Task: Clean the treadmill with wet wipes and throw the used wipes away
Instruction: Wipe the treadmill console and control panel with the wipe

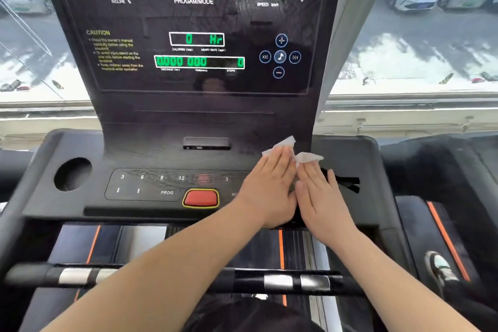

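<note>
Both hands, left hand (269, 186) and right hand (320, 191), lie spread flat on a wet wipe (285, 148) on the treadmill console (80, 205); red stop button (200, 198) at nine o'clock, cup hole (72, 174) beyond it.

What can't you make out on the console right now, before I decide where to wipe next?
Head view only:
- Buttons right of the red button: covered by the left hand and right hand.
- Wipes: mostly under the palms; cannot tell if one or two.
- Right cup hole: partly hidden by the right hand.
- Caution text: too blurred to read.
- Dirt on the black console: not visible.
</note>
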{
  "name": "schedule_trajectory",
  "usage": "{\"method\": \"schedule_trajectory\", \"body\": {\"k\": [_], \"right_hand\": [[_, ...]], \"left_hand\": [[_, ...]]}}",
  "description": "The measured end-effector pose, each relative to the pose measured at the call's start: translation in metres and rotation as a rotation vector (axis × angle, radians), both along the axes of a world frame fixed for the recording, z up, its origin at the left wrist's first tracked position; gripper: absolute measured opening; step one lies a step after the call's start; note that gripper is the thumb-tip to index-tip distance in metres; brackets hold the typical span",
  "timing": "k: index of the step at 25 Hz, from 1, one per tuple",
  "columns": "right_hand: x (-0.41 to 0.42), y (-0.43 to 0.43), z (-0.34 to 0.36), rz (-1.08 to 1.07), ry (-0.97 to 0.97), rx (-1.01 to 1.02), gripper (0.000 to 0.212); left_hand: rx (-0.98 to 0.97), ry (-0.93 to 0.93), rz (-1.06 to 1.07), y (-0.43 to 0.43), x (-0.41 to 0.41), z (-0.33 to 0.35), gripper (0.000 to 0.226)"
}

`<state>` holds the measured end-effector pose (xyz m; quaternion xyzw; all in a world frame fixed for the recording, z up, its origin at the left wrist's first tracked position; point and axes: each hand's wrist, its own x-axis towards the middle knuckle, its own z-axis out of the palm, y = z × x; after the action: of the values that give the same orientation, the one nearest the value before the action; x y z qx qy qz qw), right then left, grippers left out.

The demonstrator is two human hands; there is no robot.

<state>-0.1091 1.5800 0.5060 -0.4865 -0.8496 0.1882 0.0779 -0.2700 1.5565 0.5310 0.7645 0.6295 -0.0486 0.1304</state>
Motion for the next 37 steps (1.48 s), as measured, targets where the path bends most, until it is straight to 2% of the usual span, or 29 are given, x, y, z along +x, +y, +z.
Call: {"method": "schedule_trajectory", "body": {"k": [3, 7, 9, 13, 15, 18, 24, 28, 33, 37], "right_hand": [[0.012, -0.028, -0.001, -0.018, 0.016, 0.013, 0.078], [0.009, -0.071, -0.002, 0.054, -0.061, 0.091, 0.076], [-0.002, -0.081, -0.002, 0.103, -0.137, 0.125, 0.074], [-0.048, -0.066, 0.003, 0.083, -0.185, 0.147, 0.075], [-0.079, -0.054, 0.007, 0.086, -0.171, 0.109, 0.077], [-0.114, -0.044, 0.015, 0.193, -0.152, 0.062, 0.078], [-0.161, -0.036, 0.024, 0.273, -0.178, 0.134, 0.069], [-0.226, -0.058, 0.023, 0.357, -0.161, 0.118, 0.070], [-0.302, -0.081, 0.026, 0.385, -0.145, 0.041, 0.067], [-0.324, -0.120, 0.020, 0.386, -0.133, 0.051, 0.066]], "left_hand": [[-0.056, -0.054, -0.028, -0.018, 0.002, 0.007, 0.070], [0.005, -0.007, -0.079, -0.074, -0.008, -0.007, 0.077], [0.069, 0.040, 0.003, -0.094, -0.032, -0.016, 0.079], [0.072, 0.090, 0.364, -0.096, -0.095, -0.012, 0.085], [0.057, 0.029, 0.343, -0.090, -0.100, -0.009, 0.083], [0.063, -0.052, 0.180, -0.090, -0.107, -0.006, 0.080], [0.165, 0.024, 0.506, -0.127, -0.197, -0.011, 0.073], [0.190, 0.004, 0.356, -0.159, -0.216, -0.023, 0.066], [0.131, 0.030, 0.521, -0.164, -0.298, -0.022, 0.073], [0.186, -0.052, 0.422, -0.188, -0.299, -0.034, 0.068]]}}
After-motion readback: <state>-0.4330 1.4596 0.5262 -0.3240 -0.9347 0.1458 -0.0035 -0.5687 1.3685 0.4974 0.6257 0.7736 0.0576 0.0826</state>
